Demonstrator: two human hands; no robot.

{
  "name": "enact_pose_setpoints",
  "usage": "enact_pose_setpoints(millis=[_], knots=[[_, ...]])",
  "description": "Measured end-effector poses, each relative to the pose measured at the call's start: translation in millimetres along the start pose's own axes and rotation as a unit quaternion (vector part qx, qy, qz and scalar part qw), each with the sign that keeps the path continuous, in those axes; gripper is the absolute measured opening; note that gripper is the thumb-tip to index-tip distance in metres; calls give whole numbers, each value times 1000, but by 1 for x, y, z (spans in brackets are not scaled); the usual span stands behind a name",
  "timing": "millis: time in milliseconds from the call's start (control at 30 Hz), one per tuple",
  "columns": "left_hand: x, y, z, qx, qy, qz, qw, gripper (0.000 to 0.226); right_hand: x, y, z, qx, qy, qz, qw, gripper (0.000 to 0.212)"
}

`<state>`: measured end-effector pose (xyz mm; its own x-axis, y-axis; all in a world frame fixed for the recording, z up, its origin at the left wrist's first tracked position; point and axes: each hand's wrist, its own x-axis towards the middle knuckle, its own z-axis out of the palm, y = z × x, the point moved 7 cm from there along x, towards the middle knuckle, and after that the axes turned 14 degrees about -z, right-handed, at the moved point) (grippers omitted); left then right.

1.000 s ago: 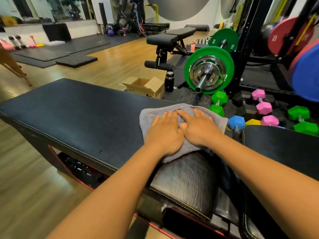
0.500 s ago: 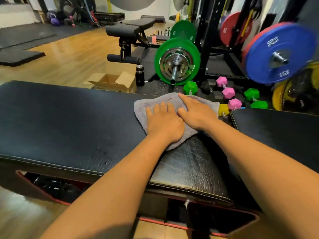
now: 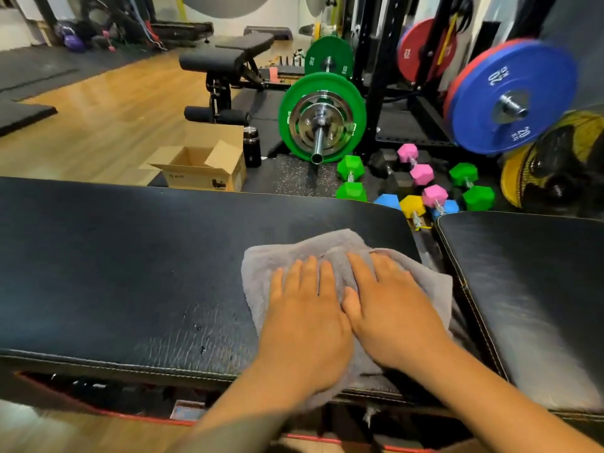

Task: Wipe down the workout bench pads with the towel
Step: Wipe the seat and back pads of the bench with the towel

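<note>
Head view. "20 KG" is read twice in white on the blue plate (image 3: 510, 96) at the far right. "25" is printed on the red plate (image 3: 421, 50) behind it, and "10" on the far green plate (image 3: 328, 58). A small dark print is seen on the cardboard box (image 3: 202, 173), too small to be read.

The worktop is a workout bench covered in black, cracked vinyl with pale stitching. Its long pad (image 3: 130, 263) fills the left and centre, and a second pad (image 3: 529, 289) is set just to the right across a narrow gap. The grey towel (image 3: 327, 246) is spread at the right end of the long pad, its near edge draped over the pad's near side. The left hand (image 3: 305, 318) and the right hand (image 3: 392, 308) are laid flat on it side by side, fingers straight and pressed down, thumbs touching.

Beyond the worktop, a wooden floor (image 3: 108, 119), black mats (image 3: 26, 116), a black bottle (image 3: 251, 147) beside the box and coloured dumbbells (image 3: 415, 165) are seen.

Compared with half a second ago, the towel and both hands have been drawn from the pad's far edge towards its near edge.
</note>
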<state>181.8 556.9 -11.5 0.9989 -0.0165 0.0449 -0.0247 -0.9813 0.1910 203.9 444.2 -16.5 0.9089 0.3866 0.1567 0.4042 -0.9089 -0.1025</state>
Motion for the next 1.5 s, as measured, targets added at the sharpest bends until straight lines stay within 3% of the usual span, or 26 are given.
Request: enact_pose_setpoints(millis=[100,200,400,567,767,867,967,1100,1233,1300,1367,1500], knots=[[52,3,9,4,-73,-10,997,76,49,23,10,1,-9,2,1000,72],[107,1,17,15,-62,-24,998,62,99,50,21,16,-15,9,1000,61],[172,4,15,4,-47,-33,998,58,152,77,16,48,-15,19,999,55],[115,0,8,10,-29,-11,999,50,104,51,7,39,34,-12,999,45],[6,-8,-7,-25,17,24,999,49,11,-8,-8,20,55,-36,998,67],[-36,-17,-6,-31,11,39,999,57,-27,-37,3,-20,9,-37,999,72],[-22,-23,2,-41,-24,19,999,63,-17,-38,0,-15,25,-11,999,72],[43,-19,-1,-25,7,-14,1000,57,50,-8,3,12,-23,-39,999,86],[94,-14,0,-33,-16,-94,995,54,118,15,-5,73,-25,-67,995,56],[89,-12,-3,-46,-17,-107,993,55,131,13,-2,105,-42,-68,991,53],[57,-21,-8,-63,-13,-106,992,50,121,-4,4,83,-47,-65,993,49],[-39,-58,-24,-90,53,-64,992,28,52,-74,7,52,23,-137,989,49]])
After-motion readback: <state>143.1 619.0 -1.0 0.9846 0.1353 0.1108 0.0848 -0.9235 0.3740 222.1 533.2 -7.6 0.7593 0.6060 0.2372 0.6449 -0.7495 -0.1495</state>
